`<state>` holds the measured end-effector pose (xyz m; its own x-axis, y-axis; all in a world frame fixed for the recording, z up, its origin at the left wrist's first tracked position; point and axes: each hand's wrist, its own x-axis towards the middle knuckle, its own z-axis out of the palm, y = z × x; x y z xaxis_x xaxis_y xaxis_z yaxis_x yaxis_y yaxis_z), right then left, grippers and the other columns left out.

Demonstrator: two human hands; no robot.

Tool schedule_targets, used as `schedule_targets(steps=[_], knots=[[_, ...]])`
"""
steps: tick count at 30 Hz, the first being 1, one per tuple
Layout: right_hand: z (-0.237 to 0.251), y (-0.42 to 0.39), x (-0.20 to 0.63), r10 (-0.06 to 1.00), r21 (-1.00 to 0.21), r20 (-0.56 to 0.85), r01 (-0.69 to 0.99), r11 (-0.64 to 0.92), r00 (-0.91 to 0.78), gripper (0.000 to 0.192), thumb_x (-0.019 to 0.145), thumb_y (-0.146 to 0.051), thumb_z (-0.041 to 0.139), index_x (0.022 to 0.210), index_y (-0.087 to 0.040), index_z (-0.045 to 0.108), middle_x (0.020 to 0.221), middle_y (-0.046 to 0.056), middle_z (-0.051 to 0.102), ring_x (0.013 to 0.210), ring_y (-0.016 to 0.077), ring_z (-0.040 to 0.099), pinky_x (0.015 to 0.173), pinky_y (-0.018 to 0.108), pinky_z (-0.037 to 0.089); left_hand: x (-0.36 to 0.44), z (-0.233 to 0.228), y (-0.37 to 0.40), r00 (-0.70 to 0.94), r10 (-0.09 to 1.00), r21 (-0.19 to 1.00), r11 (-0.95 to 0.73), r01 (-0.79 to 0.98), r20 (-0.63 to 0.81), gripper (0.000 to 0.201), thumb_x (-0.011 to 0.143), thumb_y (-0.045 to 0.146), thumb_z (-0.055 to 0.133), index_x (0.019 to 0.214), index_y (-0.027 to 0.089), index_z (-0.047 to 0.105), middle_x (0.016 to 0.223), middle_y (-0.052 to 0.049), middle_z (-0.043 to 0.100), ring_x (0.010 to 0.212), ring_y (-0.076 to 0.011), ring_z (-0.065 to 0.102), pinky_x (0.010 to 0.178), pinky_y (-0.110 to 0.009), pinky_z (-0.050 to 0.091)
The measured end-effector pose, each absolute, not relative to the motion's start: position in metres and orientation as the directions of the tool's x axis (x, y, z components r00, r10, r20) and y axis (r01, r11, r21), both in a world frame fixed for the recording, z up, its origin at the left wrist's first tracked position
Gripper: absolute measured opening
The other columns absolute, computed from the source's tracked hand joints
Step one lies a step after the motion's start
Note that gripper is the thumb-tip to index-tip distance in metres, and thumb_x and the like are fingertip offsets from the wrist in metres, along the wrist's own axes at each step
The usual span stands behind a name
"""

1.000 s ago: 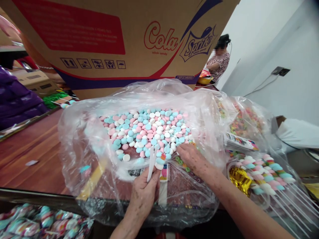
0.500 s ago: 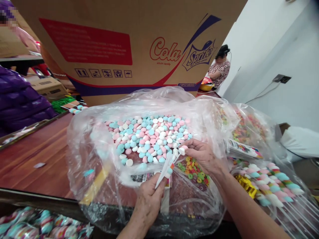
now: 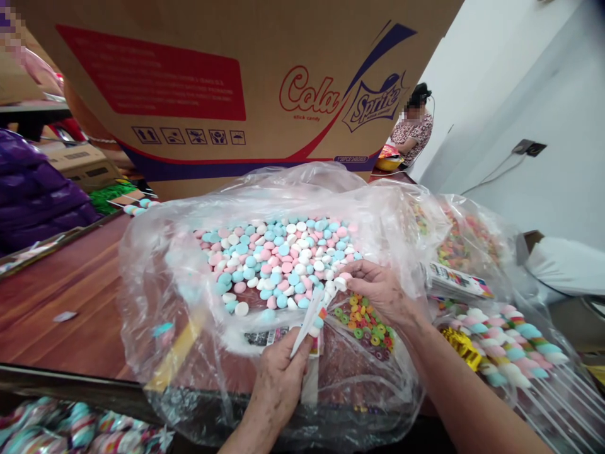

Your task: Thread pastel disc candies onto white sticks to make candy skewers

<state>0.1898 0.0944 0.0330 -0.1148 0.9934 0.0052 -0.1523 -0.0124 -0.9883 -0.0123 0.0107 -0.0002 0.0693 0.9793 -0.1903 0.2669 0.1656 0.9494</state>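
Looking down from the head view: a white stick [image 3: 308, 320] is pinched in the left hand [image 3: 280, 379], fingers closed round its lower end, tip angled up and right with a few candies threaded near the top. A white candy [image 3: 340, 284] is pinched between thumb and fingertips of the right hand [image 3: 380, 291], held just at the stick's tip; whether the two touch cannot be told. Both hands are kept at the near edge of a clear bag [image 3: 179, 296] spread open on a wooden table [image 3: 61, 284]. Pink, blue and white candies [image 3: 278, 255] are piled in the bag, just beyond the hands. Ring sweets [image 3: 366, 321] are seen through the plastic below the right hand. Finished skewers [image 3: 508, 343] are stacked to the right, beside gold foil [image 3: 460, 347], with a second bag [image 3: 466, 236] of mixed sweets behind them. A cardboard box [image 3: 212, 82] printed "Cola" and "Sprite" is stood behind the bag. Wrapped candy [image 3: 70, 429] is visible at bottom left, below the table edge. Another person [image 3: 413, 129] is seated far back right, well apart from the hands. A purple sleeve [image 3: 33, 195] is seen at far left.
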Motion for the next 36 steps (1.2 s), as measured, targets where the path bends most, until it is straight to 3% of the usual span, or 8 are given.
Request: schedule_targets(steps=[10, 16, 20, 29, 36], knots=[[0.032, 0.093, 0.192, 0.980, -0.995, 0.040, -0.101, 0.020, -0.197, 0.024, 0.074, -0.035, 0.077, 0.094, -0.021, 0.074, 0.085, 0.001, 0.074, 0.074, 0.0157, 0.068, 0.072, 0.031, 0.058, -0.013, -0.002, 0.011, 0.060, 0.984, 0.941, 0.144, 0.306, -0.170, 0.034, 0.086, 0.045, 0.052, 0.075, 0.018, 0.068, 0.052, 0.006, 0.042, 0.051, -0.0147, 0.041, 0.052, -0.024, 0.032], [0.035, 0.092, 0.196, 0.965, -0.985, 0.085, 0.128, 0.120, -0.248, 0.027, 0.081, -0.039, 0.070, 0.102, -0.022, 0.076, 0.100, 0.003, 0.075, 0.093, 0.0190, 0.068, 0.085, 0.033, 0.054, -0.014, -0.002, 0.011, 0.078, 0.983, 0.943, 0.134, 0.305, -0.165, 0.035, 0.087, 0.046, 0.052, 0.076, 0.018, 0.069, 0.053, 0.005, 0.042, 0.054, -0.0155, 0.042, 0.054, -0.024, 0.033], [0.035, 0.089, 0.191, 0.963, -0.973, 0.084, 0.186, 0.134, -0.258, 0.031, 0.084, -0.040, 0.065, 0.109, -0.024, 0.074, 0.107, 0.003, 0.074, 0.100, 0.0211, 0.067, 0.091, 0.037, 0.052, -0.013, -0.002, 0.012, 0.057, 0.985, 0.938, 0.136, 0.318, -0.162, 0.034, 0.086, 0.045, 0.052, 0.074, 0.018, 0.069, 0.053, 0.005, 0.043, 0.053, -0.0161, 0.042, 0.054, -0.025, 0.033], [0.011, 0.085, 0.179, 0.979, -0.972, 0.112, 0.186, 0.144, -0.173, 0.028, 0.087, -0.042, 0.062, 0.113, -0.033, 0.071, 0.114, -0.002, 0.072, 0.104, 0.0207, 0.067, 0.095, 0.039, 0.052, -0.011, -0.002, 0.010, 0.007, 0.989, 0.947, 0.137, 0.291, -0.145, 0.032, 0.085, 0.044, 0.051, 0.070, 0.021, 0.066, 0.049, 0.006, 0.042, 0.046, -0.0147, 0.041, 0.050, -0.025, 0.034], [0.018, 0.076, 0.170, 0.973, -0.931, 0.168, 0.299, 0.209, -0.159, 0.031, 0.090, -0.040, 0.058, 0.115, -0.027, 0.071, 0.109, -0.001, 0.074, 0.100, 0.0207, 0.069, 0.092, 0.036, 0.054, -0.010, -0.006, 0.008, -0.051, 0.990, 0.961, 0.139, 0.240, -0.130, 0.035, 0.083, 0.048, 0.054, 0.076, 0.019, 0.072, 0.049, 0.005, 0.042, 0.048, -0.0146, 0.039, 0.049, -0.024, 0.032]])
